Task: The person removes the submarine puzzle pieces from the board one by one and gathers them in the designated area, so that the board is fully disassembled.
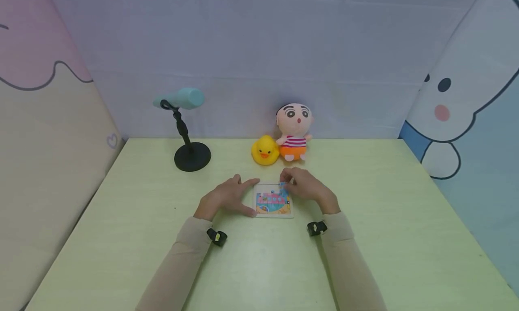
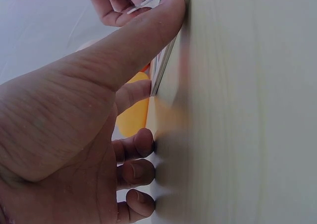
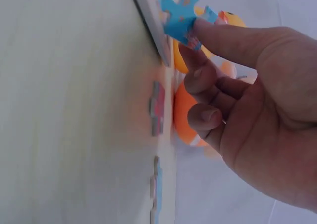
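Observation:
In the head view a small jigsaw puzzle point(image 1: 273, 203) with a pale border lies flat on the table between the hands. The left hand point(image 1: 232, 194) rests at its left edge, thumb near the lower corner and index finger near the upper one, both spread fairly straight. Its other fingertips point(image 2: 143, 142) touch the tabletop in the left wrist view. Over the upper right of the puzzle, the right hand point(image 1: 307, 185) pinches a blue puzzle piece point(image 3: 181, 16) between thumb and fingers. The piece is tilted, right above the border.
Two loose puzzle pieces, one pink point(image 3: 157, 109) and one light blue point(image 3: 157, 189), lie beside the puzzle. Behind stand a yellow rubber duck point(image 1: 265, 151) and a doll point(image 1: 294, 133). Farther left, a black stand point(image 1: 192, 157) carries a mint-coloured cylinder point(image 1: 182, 98).

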Available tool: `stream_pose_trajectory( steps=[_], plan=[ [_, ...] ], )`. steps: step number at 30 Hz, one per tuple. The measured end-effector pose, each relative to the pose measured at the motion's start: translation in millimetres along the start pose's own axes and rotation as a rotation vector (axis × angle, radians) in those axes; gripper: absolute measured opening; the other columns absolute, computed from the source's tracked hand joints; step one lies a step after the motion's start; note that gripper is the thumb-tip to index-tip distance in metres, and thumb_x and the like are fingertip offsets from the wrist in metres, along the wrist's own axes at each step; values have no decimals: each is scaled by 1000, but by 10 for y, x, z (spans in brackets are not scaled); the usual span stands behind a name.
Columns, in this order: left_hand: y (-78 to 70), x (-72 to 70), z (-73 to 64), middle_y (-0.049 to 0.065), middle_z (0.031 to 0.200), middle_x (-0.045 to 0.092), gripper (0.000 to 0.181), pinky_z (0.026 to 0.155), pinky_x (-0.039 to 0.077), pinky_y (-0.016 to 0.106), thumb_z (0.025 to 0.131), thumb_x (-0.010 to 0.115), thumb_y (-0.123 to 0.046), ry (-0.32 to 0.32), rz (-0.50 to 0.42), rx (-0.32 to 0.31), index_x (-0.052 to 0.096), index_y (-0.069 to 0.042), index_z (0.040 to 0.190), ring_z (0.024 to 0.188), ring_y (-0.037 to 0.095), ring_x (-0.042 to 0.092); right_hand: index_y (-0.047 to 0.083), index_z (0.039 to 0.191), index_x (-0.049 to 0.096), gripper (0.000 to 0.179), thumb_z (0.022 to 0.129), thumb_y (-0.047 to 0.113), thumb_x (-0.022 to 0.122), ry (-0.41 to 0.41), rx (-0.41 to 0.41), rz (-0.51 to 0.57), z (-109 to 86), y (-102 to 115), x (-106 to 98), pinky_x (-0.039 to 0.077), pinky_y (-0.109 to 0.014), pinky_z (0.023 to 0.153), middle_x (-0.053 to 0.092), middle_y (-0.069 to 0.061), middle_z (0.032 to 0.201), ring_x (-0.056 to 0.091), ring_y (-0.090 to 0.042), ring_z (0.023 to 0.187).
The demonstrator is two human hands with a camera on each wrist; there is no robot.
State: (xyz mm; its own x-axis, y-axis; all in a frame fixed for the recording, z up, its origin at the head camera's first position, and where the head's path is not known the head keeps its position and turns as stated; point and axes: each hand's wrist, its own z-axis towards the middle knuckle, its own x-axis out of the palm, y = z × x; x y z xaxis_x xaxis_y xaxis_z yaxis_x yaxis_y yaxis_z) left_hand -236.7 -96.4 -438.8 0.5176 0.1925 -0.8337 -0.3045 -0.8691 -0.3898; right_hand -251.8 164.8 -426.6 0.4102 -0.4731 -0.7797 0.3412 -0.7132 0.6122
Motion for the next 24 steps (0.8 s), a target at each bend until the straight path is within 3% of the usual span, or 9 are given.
stream_pose_trajectory(
  steps=[5,13,24],
  plan=[
    [0,1,7,9,111,44,102,74,43,35,73,82,-59,-1,2,2,31,-35,157,96,25,49,10,102,63,4,99,7,61,4,20,66,-61,-85,-109,48,-34,76,64,-6,96,57,-23,85],
    [11,18,8,9,111,44,102,73,42,33,74,82,-59,-8,17,16,30,-34,158,95,24,48,8,102,64,5,98,11,65,-66,-29,85,-249,-252,-319,47,-35,73,63,-5,92,56,-22,83],
    [5,14,13,10,108,43,102,71,40,33,74,82,-59,-16,34,27,30,-31,158,92,24,48,8,106,69,12,99,17,66,-165,51,80,-484,-532,-501,45,-38,80,66,-5,99,55,-23,91]
  ],
)
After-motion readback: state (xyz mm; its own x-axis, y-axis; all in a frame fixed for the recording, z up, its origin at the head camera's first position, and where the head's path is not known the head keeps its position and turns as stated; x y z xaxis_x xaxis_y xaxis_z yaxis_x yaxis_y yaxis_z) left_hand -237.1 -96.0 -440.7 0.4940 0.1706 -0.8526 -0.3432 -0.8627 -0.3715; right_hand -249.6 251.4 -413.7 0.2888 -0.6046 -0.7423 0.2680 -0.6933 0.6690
